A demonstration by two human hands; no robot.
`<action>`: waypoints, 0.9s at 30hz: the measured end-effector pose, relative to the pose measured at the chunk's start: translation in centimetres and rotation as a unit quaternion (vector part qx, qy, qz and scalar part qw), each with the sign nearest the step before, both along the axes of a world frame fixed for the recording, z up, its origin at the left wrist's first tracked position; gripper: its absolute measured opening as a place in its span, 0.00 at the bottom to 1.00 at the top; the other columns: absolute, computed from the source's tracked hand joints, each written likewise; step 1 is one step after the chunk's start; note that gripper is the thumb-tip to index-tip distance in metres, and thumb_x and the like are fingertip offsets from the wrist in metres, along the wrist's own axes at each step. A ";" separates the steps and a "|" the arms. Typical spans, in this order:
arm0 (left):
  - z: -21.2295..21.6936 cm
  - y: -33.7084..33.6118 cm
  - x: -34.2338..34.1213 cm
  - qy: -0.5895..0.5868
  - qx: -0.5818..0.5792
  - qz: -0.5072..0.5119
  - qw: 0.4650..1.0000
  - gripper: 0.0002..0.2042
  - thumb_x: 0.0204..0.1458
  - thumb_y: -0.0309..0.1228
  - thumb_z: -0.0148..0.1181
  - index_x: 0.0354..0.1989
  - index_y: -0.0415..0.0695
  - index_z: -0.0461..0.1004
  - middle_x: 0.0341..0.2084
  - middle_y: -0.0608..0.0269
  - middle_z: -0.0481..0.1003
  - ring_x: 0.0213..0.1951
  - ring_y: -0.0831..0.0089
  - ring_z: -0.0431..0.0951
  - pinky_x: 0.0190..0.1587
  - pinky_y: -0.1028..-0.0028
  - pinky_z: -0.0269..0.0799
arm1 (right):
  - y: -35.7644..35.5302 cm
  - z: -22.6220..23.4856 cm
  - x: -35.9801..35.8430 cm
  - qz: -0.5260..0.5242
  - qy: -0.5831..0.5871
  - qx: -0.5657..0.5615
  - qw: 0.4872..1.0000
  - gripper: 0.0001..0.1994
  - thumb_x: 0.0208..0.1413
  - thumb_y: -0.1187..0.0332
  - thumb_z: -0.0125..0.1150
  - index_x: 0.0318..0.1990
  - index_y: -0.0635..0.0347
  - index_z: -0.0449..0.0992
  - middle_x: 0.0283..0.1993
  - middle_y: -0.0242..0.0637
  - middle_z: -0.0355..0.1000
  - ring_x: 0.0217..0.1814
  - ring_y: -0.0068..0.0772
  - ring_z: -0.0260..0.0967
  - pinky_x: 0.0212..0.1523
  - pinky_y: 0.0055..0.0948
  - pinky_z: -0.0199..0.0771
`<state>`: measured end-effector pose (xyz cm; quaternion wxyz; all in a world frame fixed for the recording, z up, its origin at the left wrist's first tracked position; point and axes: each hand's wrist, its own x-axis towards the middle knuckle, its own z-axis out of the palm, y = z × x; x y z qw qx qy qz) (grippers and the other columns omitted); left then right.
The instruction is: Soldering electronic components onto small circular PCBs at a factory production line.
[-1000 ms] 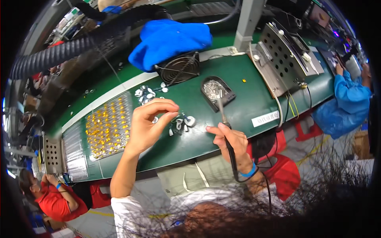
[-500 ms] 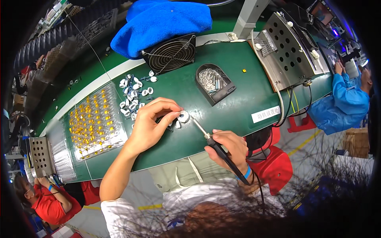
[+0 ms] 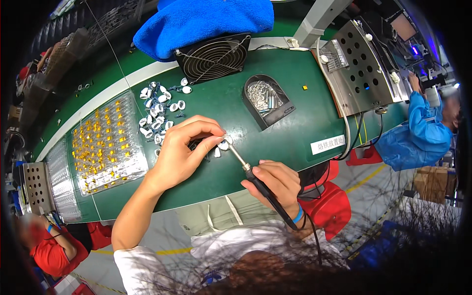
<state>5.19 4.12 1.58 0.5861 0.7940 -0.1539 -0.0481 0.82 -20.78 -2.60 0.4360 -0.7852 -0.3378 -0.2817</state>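
Observation:
My left hand [image 3: 184, 150] pinches a small white round part [image 3: 225, 142] between thumb and fingertips, just above the green bench. In my right hand [image 3: 278, 182] is a soldering iron [image 3: 263, 186] with a black handle and a metal shaft. Its tip reaches the white part, though whether it touches is too small to tell. Close below my left fingertips lies another small white piece [image 3: 218, 153]. Left of that hand, a pile of white cup-like parts with dark wires [image 3: 158, 110] is spread on the bench.
A clear tray [image 3: 105, 145] of small golden pieces lies at the left. Behind my hands stand a black fan [image 3: 214, 58] under a blue cloth [image 3: 206, 27] and a dark bin [image 3: 268, 101] of metal bits. A perforated metal box [image 3: 361, 69] is at the right. Co-workers sit at both sides.
The soldering iron has moved left and its tip has come up to the white part in my left hand. The whole view has shifted slightly.

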 end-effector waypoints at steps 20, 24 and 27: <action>0.0 -0.1 0.1 0.005 -0.010 -0.005 1.000 0.05 0.60 0.15 0.63 0.43 0.33 0.79 0.45 0.55 0.78 0.50 0.65 0.84 0.54 0.70 0.82 | -0.3 -0.2 -0.1 0.006 -0.005 -0.012 1.000 0.23 0.43 0.73 0.84 0.48 0.61 0.81 0.37 0.38 0.80 0.35 0.38 0.81 0.41 0.38 0.87; 0.0 -0.1 0.1 0.005 -0.007 -0.004 1.000 0.05 0.60 0.15 0.63 0.43 0.33 0.79 0.45 0.55 0.78 0.50 0.65 0.84 0.54 0.70 0.82 | -0.2 -0.3 -0.1 0.009 -0.004 -0.012 1.000 0.23 0.43 0.73 0.84 0.47 0.61 0.81 0.37 0.38 0.80 0.34 0.38 0.81 0.41 0.38 0.88; -0.1 -0.1 0.2 0.000 -0.005 -0.007 1.000 0.06 0.60 0.15 0.63 0.43 0.33 0.79 0.45 0.55 0.78 0.50 0.65 0.84 0.54 0.71 0.82 | -0.3 -0.3 0.0 0.011 -0.004 -0.011 1.000 0.23 0.43 0.73 0.84 0.47 0.61 0.81 0.36 0.39 0.80 0.34 0.39 0.81 0.41 0.38 0.88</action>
